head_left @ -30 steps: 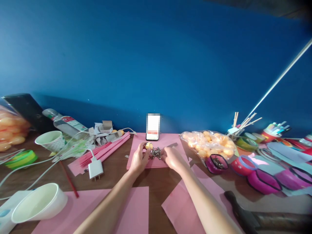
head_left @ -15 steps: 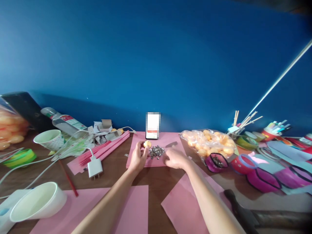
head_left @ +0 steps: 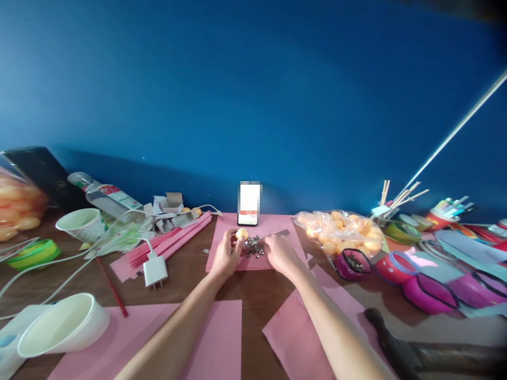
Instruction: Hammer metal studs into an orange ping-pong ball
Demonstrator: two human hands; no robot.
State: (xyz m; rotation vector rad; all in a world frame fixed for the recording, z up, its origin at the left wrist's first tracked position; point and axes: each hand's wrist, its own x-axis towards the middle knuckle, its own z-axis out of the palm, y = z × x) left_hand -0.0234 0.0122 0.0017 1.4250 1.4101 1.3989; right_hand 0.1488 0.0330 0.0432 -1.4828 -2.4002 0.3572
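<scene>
My left hand [head_left: 228,254] is closed around a small yellow-orange ball [head_left: 242,234], gripping it between thumb and fingers above pink paper [head_left: 222,224]. Just right of it lies a heap of small shiny metal pieces [head_left: 253,247], too small to name exactly. At the heap's right edge is my right hand [head_left: 280,254], its fingers pinched together; whatever they hold is hidden. Behind that hand, a flat grey blade-like piece [head_left: 282,233] rests on the paper. A phone [head_left: 248,216] with a blurred-out screen leans upright against the blue wall.
To the right are a plastic bag of orange balls [head_left: 340,229], a purple container [head_left: 352,264] of small metal bits and a hammer [head_left: 396,340]. On the left stand a white charger [head_left: 155,272], a tilted white cup [head_left: 63,327] and a plastic bottle [head_left: 113,198].
My right hand has shifted slightly up and left to the metal heap, its fingers now closer to the ball. My left hand still holds the ball, which is turned a little.
</scene>
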